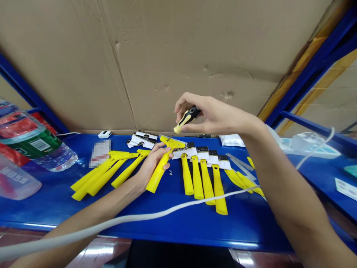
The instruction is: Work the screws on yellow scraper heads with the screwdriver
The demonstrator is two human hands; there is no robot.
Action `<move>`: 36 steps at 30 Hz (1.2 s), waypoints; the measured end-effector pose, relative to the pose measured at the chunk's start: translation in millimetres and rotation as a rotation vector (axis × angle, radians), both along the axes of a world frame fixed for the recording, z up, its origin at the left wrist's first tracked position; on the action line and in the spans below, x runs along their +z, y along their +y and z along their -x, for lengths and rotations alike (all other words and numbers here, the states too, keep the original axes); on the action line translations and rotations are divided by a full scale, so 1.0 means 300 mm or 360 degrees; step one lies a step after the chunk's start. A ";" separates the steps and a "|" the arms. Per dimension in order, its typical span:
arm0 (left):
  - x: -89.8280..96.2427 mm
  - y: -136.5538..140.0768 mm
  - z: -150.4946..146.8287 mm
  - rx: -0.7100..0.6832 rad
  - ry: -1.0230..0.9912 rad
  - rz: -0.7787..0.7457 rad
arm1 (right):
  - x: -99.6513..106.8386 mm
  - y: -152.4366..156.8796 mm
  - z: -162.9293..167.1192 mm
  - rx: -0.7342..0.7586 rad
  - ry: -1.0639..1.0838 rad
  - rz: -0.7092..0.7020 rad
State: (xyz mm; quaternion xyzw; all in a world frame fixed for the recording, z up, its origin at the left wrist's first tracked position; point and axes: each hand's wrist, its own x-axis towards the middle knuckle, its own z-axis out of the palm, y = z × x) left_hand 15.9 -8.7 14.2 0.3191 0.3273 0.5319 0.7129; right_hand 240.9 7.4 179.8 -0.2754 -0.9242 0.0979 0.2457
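Note:
My left hand [154, 162] is wrapped around the handle of a yellow squeegee [157, 175], its head raised and pointing away from me. A clear strip seems to lie along that head. From above, my right hand [205, 113] grips a black and cream screwdriver [187, 120], its shaft slanting down to the squeegee's head. Whether the tip sits in a screw is too small to make out. Beside my left hand, several small screws [170, 172] lie on the blue table [178, 223]. Finished-looking yellow squeegees [103, 175] rest in a group at the left.
Right of centre, several yellow handles [197, 182] stand in a row by black and white cards [210, 156]. Clear strips [241, 166] and yellow pieces lie farther right. A white cable [150, 216] crosses in front. Large bottle [41, 145] at left; cardboard [178, 56] behind.

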 end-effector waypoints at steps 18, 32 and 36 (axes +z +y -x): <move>0.019 -0.005 0.001 -0.0009 0.0004 -0.0041 | -0.005 -0.007 0.006 -0.0015 0.0060 -0.0134; -0.005 0.000 0.001 -0.0014 0.0015 -0.0046 | -0.001 -0.029 0.017 0.0013 0.0049 -0.0118; -0.012 0.003 0.001 -0.0041 0.0020 -0.0053 | -0.001 -0.028 0.016 -0.0008 -0.0016 -0.0096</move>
